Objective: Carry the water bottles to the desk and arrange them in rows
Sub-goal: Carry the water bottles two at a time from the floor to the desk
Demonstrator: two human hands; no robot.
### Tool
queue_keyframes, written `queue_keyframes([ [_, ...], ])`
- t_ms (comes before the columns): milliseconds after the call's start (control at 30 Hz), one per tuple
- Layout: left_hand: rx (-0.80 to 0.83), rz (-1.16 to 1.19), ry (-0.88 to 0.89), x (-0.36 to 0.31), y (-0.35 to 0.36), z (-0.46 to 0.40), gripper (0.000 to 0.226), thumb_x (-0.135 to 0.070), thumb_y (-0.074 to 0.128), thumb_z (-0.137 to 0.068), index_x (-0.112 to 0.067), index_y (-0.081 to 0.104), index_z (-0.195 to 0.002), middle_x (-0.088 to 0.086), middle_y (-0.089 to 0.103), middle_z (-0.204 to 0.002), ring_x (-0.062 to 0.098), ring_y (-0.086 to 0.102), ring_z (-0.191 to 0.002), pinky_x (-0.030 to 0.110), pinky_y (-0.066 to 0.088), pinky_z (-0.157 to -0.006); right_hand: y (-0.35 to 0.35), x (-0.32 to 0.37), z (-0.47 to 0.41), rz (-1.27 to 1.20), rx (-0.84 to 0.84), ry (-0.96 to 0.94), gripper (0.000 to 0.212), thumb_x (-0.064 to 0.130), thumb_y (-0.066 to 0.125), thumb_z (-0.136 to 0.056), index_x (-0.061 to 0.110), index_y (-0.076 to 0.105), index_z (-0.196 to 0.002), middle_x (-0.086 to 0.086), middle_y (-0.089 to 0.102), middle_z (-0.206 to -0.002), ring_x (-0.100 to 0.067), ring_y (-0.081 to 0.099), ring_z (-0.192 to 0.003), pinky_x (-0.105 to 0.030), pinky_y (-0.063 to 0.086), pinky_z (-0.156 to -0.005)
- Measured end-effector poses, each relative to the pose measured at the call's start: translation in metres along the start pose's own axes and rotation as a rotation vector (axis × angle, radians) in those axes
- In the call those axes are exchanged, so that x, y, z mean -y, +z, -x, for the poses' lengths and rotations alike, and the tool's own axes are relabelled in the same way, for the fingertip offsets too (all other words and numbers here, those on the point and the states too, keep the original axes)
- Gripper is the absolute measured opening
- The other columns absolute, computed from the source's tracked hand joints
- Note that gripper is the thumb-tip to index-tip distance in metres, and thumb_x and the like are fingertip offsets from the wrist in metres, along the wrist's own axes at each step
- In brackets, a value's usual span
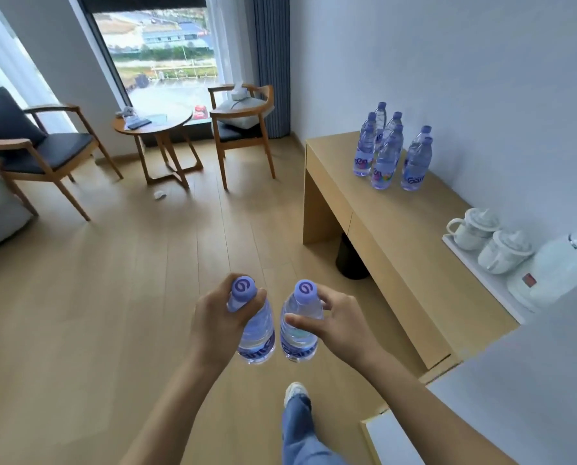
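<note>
Head view: person standing over wood floor [112, 297].
Left hand [213, 318]: fingers wrapped round left bottle [258, 333].
Right hand [337, 325]: pinching right bottle [297, 333].
Bench [397, 236]: right, far end carries bottle cluster [389, 152], perhaps eight.

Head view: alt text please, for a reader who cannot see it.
A person walking across a wooden floor holds a water bottle in each hand, left hand and right hand, both upright. Ahead on the right, a desk against the wall bears a cluster of standing bottles, plus cups and a kettle.
</note>
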State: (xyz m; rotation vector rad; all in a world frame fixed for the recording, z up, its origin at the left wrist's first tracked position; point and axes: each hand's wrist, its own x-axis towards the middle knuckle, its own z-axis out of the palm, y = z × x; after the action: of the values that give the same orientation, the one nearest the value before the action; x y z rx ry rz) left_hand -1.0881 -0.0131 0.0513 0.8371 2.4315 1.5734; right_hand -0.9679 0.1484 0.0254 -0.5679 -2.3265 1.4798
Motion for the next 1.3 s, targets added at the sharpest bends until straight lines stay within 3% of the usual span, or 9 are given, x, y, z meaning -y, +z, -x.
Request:
queue_keyframes([
  [133, 0.01, 0.014, 0.011, 0.009, 0.023, -0.097, 0.014, -0.022, 0.076, -0.082, -0.02, 0.062, -0.082, -0.006, 0.065, -0.073, 0.021, 0.062, -0.07, 0.045, 0.055, -0.066, -0.014, -0.01, -0.102, 0.026, -0.027, -0.023, 0.04, 0.047, 0.081, -0.076, 0.022, 0.071, -0.105, 0.008, 0.073, -0.092, -0.014, 0.068, -0.086, -0.041, 0.056, -0.081],
  [333, 0.015, 0.029, 0.053, 0.011, 0.04, -0.231, 0.015, -0.025, 0.076, -0.083, -0.025, 0.061, -0.083, -0.011, 0.066, -0.076, 0.014, 0.063, -0.072, 0.042, 0.054, -0.067, -0.037, -0.009, -0.236, -0.007, -0.047, -0.068, 0.039, 0.044, 0.082, -0.076, 0.022, 0.07, -0.107, 0.011, 0.075, -0.093, -0.002, 0.069, -0.085, -0.014, 0.053, -0.074],
  [533, 0.001, 0.004, 0.086, 0.023, 0.059, -0.347, 0.015, -0.026, 0.075, -0.083, -0.025, 0.061, -0.082, -0.011, 0.066, -0.076, 0.008, 0.06, -0.069, 0.022, 0.048, -0.061, -0.046, -0.022, -0.34, -0.011, -0.093, -0.035, 0.042, 0.046, 0.081, -0.076, 0.021, 0.07, -0.108, 0.011, 0.074, -0.094, 0.001, 0.068, -0.086, -0.011, 0.052, -0.072],
  [700, 0.076, 0.014, 0.116, 0.043, 0.083, -0.451, 0.014, -0.025, 0.075, -0.083, -0.019, 0.062, -0.083, -0.004, 0.066, -0.074, 0.015, 0.061, -0.07, 0.029, 0.049, -0.061, -0.05, -0.039, -0.428, 0.007, -0.138, 0.032, 0.043, 0.046, 0.082, -0.075, 0.022, 0.07, -0.109, 0.013, 0.074, -0.091, 0.006, 0.066, -0.082, -0.008, 0.048, -0.068],
  [833, 0.167, 0.022, 0.173, 0.055, 0.105, -0.544, 0.015, -0.024, 0.075, -0.083, -0.018, 0.062, -0.083, -0.004, 0.066, -0.073, 0.012, 0.059, -0.069, 0.022, 0.046, -0.058, -0.059, -0.045, -0.502, 0.017, -0.235, 0.086, 0.037, 0.042, 0.083, -0.074, 0.022, 0.072, -0.103, 0.016, 0.072, -0.082, 0.007, 0.064, -0.075, -0.007, 0.043, -0.064],
  [933, 0.267, 0.024, 0.231, 0.056, 0.125, -0.612, 0.016, -0.024, 0.076, -0.082, -0.021, 0.06, -0.082, -0.009, 0.064, -0.073, 0.007, 0.059, -0.068, 0.017, 0.046, -0.057, -0.07, -0.047, -0.55, 0.009, -0.362, 0.127, 0.028, 0.039, 0.084, -0.074, 0.022, 0.071, -0.093, 0.009, 0.072, -0.082, -0.004, 0.064, -0.077, -0.022, 0.05, -0.069],
  [1033, 0.369, 0.034, 0.25, 0.057, 0.149, -0.669, 0.016, -0.025, 0.077, -0.082, -0.021, 0.061, -0.085, -0.009, 0.065, -0.075, 0.011, 0.062, -0.073, 0.03, 0.052, -0.064, -0.084, -0.055, -0.59, -0.008, -0.46, 0.181, 0.027, 0.037, 0.084, -0.074, 0.021, 0.072, -0.091, 0.007, 0.073, -0.083, -0.011, 0.066, -0.081, -0.033, 0.052, -0.077],
  [1100, 0.421, 0.057, 0.256, 0.056, 0.168, -0.701, 0.016, -0.025, 0.077, -0.082, -0.023, 0.061, -0.084, -0.011, 0.066, -0.075, 0.01, 0.062, -0.073, 0.032, 0.053, -0.064, -0.096, -0.062, -0.612, -0.019, -0.532, 0.227, 0.026, 0.035, 0.086, -0.073, 0.022, 0.072, -0.091, 0.009, 0.073, -0.084, -0.007, 0.066, -0.083, -0.029, 0.052, -0.078],
  [1300, 0.537, 0.106, 0.252, 0.054, 0.247, -0.782, 0.017, -0.025, 0.076, -0.083, -0.03, 0.06, -0.081, -0.016, 0.066, -0.076, 0.004, 0.062, -0.071, 0.018, 0.049, -0.058, -0.14, -0.103, -0.671, -0.025, -0.707, 0.359, 0.022, 0.031, 0.086, -0.073, 0.027, 0.068, -0.085, 0.011, 0.073, -0.082, 0.001, 0.065, -0.079, -0.011, 0.047, -0.067],
])
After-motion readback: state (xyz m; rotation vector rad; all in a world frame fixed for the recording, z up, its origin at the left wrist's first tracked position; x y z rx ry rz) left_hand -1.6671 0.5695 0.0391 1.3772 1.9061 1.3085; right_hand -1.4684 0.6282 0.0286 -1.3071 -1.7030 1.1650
